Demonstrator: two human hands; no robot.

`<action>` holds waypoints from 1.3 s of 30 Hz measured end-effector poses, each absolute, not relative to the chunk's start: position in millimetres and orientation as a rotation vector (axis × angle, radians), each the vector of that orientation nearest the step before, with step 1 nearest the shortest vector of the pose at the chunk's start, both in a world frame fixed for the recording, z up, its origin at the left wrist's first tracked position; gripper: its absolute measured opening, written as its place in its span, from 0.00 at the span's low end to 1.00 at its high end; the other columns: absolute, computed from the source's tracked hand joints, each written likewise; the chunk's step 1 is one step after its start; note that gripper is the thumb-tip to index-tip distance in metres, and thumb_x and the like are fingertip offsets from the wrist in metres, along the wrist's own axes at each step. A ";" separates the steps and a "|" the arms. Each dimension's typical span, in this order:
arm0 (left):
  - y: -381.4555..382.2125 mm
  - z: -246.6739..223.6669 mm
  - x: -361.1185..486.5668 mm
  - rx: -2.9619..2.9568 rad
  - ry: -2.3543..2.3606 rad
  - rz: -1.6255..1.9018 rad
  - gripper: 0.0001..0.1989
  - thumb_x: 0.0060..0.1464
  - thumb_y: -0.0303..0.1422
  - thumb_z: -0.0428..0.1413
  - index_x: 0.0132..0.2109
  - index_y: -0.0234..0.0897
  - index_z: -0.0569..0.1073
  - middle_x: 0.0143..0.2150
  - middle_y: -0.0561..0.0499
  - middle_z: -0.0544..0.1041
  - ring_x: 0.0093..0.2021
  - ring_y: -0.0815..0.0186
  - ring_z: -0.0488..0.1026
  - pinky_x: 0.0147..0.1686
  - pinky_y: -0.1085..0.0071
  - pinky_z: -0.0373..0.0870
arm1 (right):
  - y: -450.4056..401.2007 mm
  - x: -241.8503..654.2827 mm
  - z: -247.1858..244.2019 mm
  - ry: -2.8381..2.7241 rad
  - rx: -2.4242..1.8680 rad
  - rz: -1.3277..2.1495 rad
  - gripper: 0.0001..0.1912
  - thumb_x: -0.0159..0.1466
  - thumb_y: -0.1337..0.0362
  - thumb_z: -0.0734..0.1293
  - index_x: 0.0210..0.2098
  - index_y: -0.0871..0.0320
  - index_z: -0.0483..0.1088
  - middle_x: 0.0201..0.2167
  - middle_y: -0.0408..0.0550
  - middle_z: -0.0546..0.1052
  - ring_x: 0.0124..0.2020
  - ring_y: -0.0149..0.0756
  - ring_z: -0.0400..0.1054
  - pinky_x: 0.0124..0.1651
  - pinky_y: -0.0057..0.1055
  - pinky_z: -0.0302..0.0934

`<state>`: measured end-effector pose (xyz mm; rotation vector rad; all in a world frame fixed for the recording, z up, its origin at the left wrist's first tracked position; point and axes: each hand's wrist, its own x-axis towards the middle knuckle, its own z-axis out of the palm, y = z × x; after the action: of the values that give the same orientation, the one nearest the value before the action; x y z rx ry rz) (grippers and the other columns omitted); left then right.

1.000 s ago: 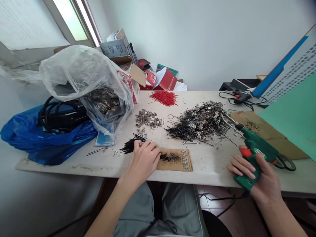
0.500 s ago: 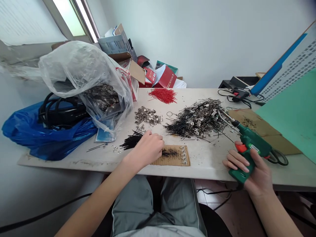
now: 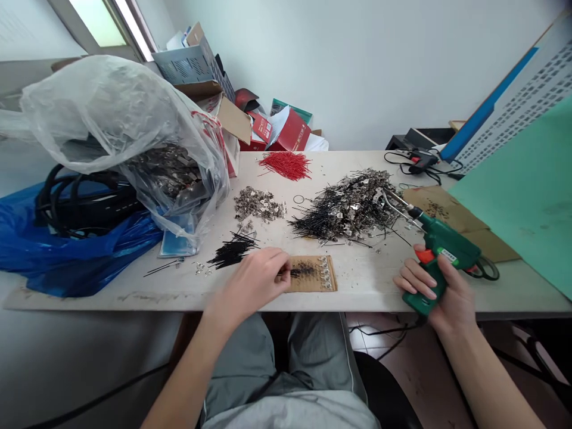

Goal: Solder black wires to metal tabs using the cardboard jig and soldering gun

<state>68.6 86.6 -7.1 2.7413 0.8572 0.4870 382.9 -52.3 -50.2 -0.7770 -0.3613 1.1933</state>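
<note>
My right hand [image 3: 440, 295] is wrapped round the green grip of a soldering gun [image 3: 453, 247], whose metal tip points left toward a heap of black wires with metal tabs [image 3: 353, 205]. My left hand [image 3: 261, 277] is pinched over the left part of a scorched cardboard piece [image 3: 328, 285], with thin black wire showing at its fingertips; how many strands it holds is hidden. A row of small metal tabs [image 3: 325, 273] stands along the cardboard's right edge. Just behind my left hand lies a bundle of loose black wires [image 3: 232, 249]. Farther back is a pile of loose metal tabs [image 3: 257, 204].
Red wires [image 3: 288, 165] lie at the back of the table [image 3: 370, 292]. A clear plastic bag of metal parts [image 3: 170, 173] and a blue bag [image 3: 75, 256] crowd the left. At right are a flat brown cardboard [image 3: 447, 208], a corded tool [image 3: 422, 161] and a green panel [image 3: 518, 173].
My left hand has moved down and slightly left, its fingertips now lower at the cardboard. My right hand still grips the soldering gun. The whole view has shifted a little.
</note>
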 end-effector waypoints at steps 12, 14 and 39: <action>44.1 -72.2 87.4 2.642 0.678 1.002 0.07 0.66 0.22 0.55 0.46 0.36 0.76 0.42 0.49 0.81 0.43 0.62 0.75 0.45 0.63 0.73 | -108.7 320.6 -40.4 -0.627 -1.168 0.751 0.11 0.67 0.55 0.72 0.47 0.49 0.74 0.26 0.42 0.69 0.15 0.30 0.58 0.25 0.37 0.54; 43.6 -73.7 87.9 2.611 0.673 1.038 0.07 0.66 0.22 0.55 0.46 0.36 0.76 0.42 0.49 0.81 0.43 0.63 0.75 0.45 0.63 0.74 | -122.3 307.8 -44.8 -0.600 -1.219 0.692 0.08 0.69 0.56 0.70 0.44 0.52 0.75 0.27 0.44 0.71 0.16 0.32 0.62 0.24 0.36 0.57; 43.4 -75.9 97.4 2.561 0.671 1.020 0.09 0.66 0.20 0.54 0.45 0.35 0.76 0.41 0.49 0.80 0.43 0.61 0.72 0.43 0.63 0.71 | -97.6 310.6 -66.9 -0.461 -1.214 0.636 0.11 0.70 0.56 0.67 0.47 0.55 0.72 0.26 0.43 0.70 0.19 0.31 0.62 0.28 0.34 0.60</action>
<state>97.4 43.4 -75.9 2.5606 0.6710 1.0200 310.6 -97.6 -66.9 -1.2144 -0.4611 0.6363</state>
